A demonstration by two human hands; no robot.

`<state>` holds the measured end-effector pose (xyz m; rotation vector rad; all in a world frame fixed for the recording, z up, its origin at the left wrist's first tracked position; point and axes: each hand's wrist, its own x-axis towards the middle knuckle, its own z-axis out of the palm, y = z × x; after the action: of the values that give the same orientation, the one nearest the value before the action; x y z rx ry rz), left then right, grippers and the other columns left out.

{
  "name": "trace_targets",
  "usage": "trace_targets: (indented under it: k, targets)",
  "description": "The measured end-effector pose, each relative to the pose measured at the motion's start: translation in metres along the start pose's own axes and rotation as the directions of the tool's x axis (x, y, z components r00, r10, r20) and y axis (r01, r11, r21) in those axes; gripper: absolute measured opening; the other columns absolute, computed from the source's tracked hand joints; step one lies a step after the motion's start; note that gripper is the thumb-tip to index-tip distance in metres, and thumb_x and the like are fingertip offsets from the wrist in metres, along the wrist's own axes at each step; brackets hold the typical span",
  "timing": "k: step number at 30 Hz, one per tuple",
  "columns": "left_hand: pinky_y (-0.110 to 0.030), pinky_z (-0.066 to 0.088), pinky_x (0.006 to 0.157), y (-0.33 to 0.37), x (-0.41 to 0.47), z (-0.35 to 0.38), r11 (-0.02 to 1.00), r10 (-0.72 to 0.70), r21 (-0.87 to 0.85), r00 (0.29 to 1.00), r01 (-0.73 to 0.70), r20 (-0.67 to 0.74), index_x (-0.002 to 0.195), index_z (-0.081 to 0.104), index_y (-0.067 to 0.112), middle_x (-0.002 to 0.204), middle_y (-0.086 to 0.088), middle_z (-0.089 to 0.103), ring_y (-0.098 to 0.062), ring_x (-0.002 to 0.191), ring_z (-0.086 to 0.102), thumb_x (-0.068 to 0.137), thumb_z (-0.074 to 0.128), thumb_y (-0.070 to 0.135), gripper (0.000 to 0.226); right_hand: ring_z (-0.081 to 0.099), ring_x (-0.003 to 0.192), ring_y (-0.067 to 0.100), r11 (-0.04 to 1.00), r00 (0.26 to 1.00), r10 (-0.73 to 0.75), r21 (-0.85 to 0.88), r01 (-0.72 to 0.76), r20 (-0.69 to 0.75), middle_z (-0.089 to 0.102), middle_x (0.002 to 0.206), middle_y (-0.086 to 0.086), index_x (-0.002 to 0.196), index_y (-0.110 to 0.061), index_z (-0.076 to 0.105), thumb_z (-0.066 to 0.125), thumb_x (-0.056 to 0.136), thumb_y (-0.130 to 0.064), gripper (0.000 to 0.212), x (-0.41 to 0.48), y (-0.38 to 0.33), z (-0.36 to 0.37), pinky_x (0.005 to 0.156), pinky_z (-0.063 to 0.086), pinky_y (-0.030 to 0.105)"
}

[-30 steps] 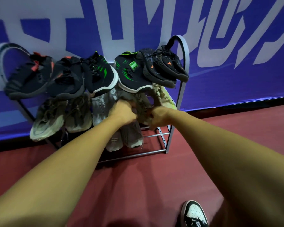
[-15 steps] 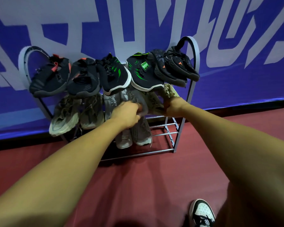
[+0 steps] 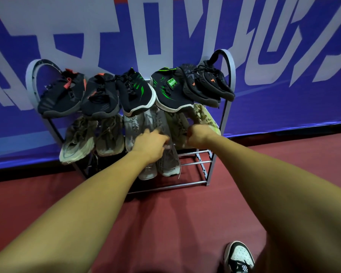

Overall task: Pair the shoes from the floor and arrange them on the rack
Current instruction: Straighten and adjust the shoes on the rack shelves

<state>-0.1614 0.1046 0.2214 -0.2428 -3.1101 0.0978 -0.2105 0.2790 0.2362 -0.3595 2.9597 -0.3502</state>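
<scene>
Rack (image 3: 227,107): grey metal, arched ends, standing on the red floor (image 3: 175,223) against the blue banner.
Top shelf: six black shoes (image 3: 134,93), toes forward.
Middle shelf: beige and grey shoes (image 3: 77,138).
Bottom rails: two grey shoes (image 3: 168,164).

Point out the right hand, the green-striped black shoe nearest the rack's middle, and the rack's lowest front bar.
right hand (image 3: 198,135), head view, on the knuckles.
green-striped black shoe (image 3: 139,93), head view, on the upper's side.
lowest front bar (image 3: 185,185), head view, on its bare right stretch.
</scene>
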Motion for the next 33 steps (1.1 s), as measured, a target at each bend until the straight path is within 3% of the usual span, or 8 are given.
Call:
trace_targets:
  k: [6,9,14,18,27,33]
  targets:
    - [-0.051,0.047,0.094,-0.004,-0.001,0.006,0.996,-0.047,-0.073,0.999,0.048,0.024,0.130,0.054,0.021,0.136,-0.009,0.046,-0.038,0.125,0.041,0.096,0.053,0.028,0.035,0.060,0.091,0.029,0.997,0.996,-0.071,0.017,0.070,0.047,0.057,0.092,0.007,0.093,-0.016,0.061,0.061,0.090,-0.034,0.018,-0.006,-0.006,0.000,0.070,0.038,0.028]
    - [-0.049,0.046,0.097,-0.008,-0.007,0.008,0.994,-0.028,-0.103,0.999,0.032,0.044,0.129,0.056,0.020,0.134,-0.010,0.044,-0.037,0.123,0.043,0.092,0.055,0.025,0.037,0.061,0.094,0.030,0.994,0.991,-0.107,0.038,0.104,0.075,0.065,0.101,0.013,0.104,-0.007,0.070,0.060,0.089,-0.024,0.025,-0.005,-0.021,0.003,0.072,0.040,0.028]
    - [-0.048,0.044,0.097,-0.024,-0.022,0.012,0.995,0.059,-0.079,0.996,-0.054,0.061,0.133,0.050,0.016,0.131,-0.013,0.040,-0.038,0.118,0.044,0.086,0.059,0.019,0.048,0.062,0.097,0.032,0.980,0.974,-0.195,0.045,0.192,0.111,0.066,0.102,0.014,0.105,-0.007,0.069,0.061,0.089,-0.037,0.035,-0.002,-0.056,0.014,0.073,0.041,0.030]
    - [-0.047,0.045,0.097,-0.047,-0.035,0.012,0.995,0.015,-0.104,0.996,-0.006,0.084,0.134,0.051,0.020,0.128,-0.013,0.046,-0.039,0.115,0.049,0.084,0.059,0.015,0.050,0.059,0.084,0.028,0.971,0.963,-0.239,0.061,0.233,0.123,0.066,0.093,0.013,0.085,-0.014,0.066,0.060,0.087,-0.024,0.012,-0.002,-0.079,0.022,0.069,0.041,0.028]
    - [-0.043,0.049,0.092,-0.100,-0.065,0.030,0.987,-0.121,-0.089,0.979,0.137,0.166,0.131,0.057,0.028,0.112,-0.008,0.050,-0.034,0.111,0.054,0.086,0.058,0.018,0.046,0.058,0.082,0.023,0.944,0.915,-0.328,0.034,0.329,0.234,0.062,0.088,0.006,0.102,-0.010,0.071,0.059,0.089,-0.019,0.021,-0.004,-0.133,0.048,0.069,0.042,0.027]
    - [-0.041,0.049,0.093,-0.130,-0.084,0.056,0.967,-0.200,-0.106,0.950,0.231,0.241,0.129,0.059,0.026,0.116,-0.009,0.056,-0.031,0.111,0.056,0.084,0.061,0.023,0.045,0.065,0.059,0.016,0.951,0.890,-0.305,0.062,0.303,0.338,0.069,0.067,0.002,0.085,-0.011,0.071,0.062,0.084,-0.015,0.010,0.011,-0.155,0.072,0.059,0.051,0.025]
